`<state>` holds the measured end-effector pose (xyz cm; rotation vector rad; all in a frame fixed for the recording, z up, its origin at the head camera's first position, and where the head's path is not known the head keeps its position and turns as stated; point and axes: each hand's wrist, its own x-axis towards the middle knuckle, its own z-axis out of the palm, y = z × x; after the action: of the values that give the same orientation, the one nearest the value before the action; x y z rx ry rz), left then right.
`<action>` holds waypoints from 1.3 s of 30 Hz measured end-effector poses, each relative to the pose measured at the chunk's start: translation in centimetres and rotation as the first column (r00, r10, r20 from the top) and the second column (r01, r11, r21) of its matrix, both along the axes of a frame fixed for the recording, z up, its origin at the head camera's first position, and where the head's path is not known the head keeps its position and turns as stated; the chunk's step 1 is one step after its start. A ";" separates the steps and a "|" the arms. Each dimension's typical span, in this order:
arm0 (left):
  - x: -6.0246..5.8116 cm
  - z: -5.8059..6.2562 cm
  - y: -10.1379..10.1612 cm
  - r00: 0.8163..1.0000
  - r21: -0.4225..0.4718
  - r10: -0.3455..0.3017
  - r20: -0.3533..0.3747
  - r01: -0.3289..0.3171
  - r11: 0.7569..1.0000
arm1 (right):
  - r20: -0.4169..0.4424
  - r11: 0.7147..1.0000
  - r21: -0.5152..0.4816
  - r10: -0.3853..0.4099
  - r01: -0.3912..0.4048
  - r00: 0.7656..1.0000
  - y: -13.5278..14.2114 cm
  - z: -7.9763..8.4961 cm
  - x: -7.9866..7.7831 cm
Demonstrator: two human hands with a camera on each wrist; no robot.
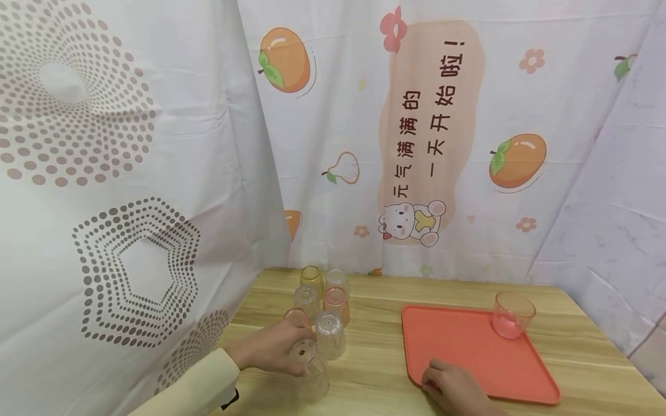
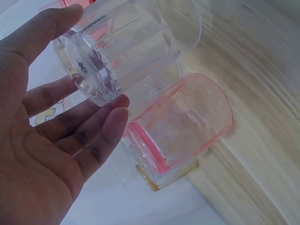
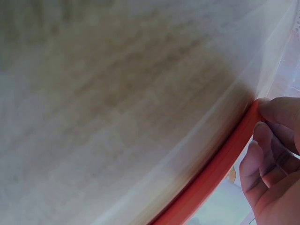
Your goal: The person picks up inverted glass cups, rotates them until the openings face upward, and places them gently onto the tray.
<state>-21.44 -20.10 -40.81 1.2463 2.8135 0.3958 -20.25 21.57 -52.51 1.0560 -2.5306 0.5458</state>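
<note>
My left hand (image 1: 276, 348) holds a clear drinking glass (image 1: 314, 375) that stands upside down. In the left wrist view, the thumb and fingers lie on opposite sides of its faceted base. Just beyond that hand is an upside-down pink glass (image 2: 187, 117), mostly hidden by the hand in the head view. Another clear glass (image 1: 330, 335) stands close beside the held one. At the near left corner of an orange-red tray (image 1: 458, 346), my right hand (image 1: 454, 388) pinches the rim. A pink-tinted glass (image 1: 513, 315) stands upright in the tray's far right corner.
Behind the left hand, more upturned glasses stand close together: a yellow one (image 1: 311, 277), a pink one (image 1: 337, 306) and clear ones (image 1: 307, 300). The wooden table (image 1: 374, 346) runs back to a printed curtain (image 1: 338, 115), with another curtain (image 1: 224, 173) along the left.
</note>
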 end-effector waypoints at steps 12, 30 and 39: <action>0.1 0.2 0.6 0.999 0.022 0.020 0.036 -0.021 1.000 | 0.022 1.000 0.013 -0.012 0.011 1.000 0.0 0.3 0.1; -0.2 0.0 1.9 0.999 0.038 0.034 -0.007 -0.034 0.999 | 0.048 1.000 0.028 -0.015 0.013 0.999 -0.1 0.6 0.1; -0.4 -0.4 2.7 0.999 0.072 -0.012 -0.032 0.014 0.997 | 0.045 0.999 0.034 -0.013 0.012 0.999 -0.1 0.4 0.1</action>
<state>-21.89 -17.45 -41.21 1.2943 2.8398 0.4852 -20.15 21.48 -52.06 1.0504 -2.5928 0.5313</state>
